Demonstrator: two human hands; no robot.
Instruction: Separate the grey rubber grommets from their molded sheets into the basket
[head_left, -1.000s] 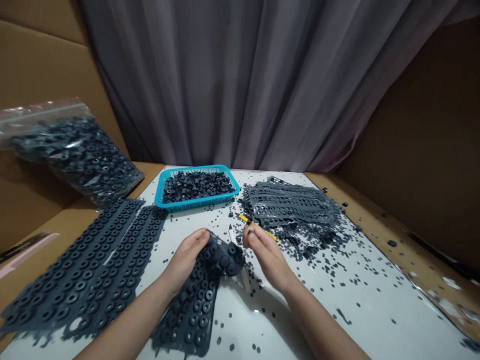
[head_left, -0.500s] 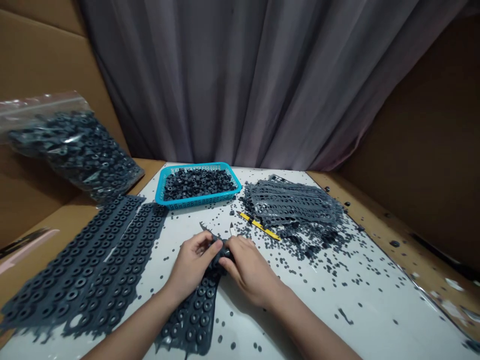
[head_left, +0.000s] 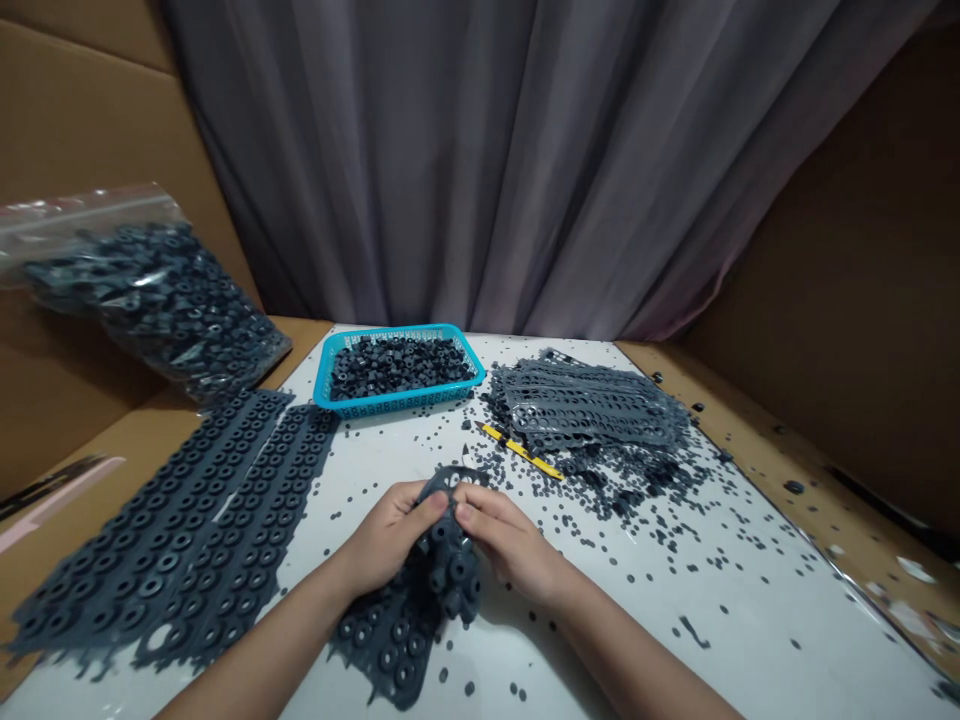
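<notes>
A dark grey rubber strip [head_left: 409, 625] studded with ring-shaped washers lies bunched on the white table [head_left: 750, 620] in front of me. My left hand [head_left: 390, 540] pinches its upper end from the left, fingers closed on the rubber. My right hand [head_left: 506, 545] grips the same end from the right, thumb and fingers pressed onto it. The strip's far tip [head_left: 448, 478] sticks up between my fingertips with empty holes showing.
A blue basket [head_left: 330, 365] of loose black washers stands at the back. Two full washer strips [head_left: 187, 520] lie at the left, a heap of emptied strips [head_left: 592, 405] at the right. A yellow knife [head_left: 517, 452], a bag of washers [head_left: 142, 295] and scattered scraps surround them.
My right hand came in from the yellow knife's side and closed on the strip's end beside my left hand. The strip has been crumpled and pulled toward me.
</notes>
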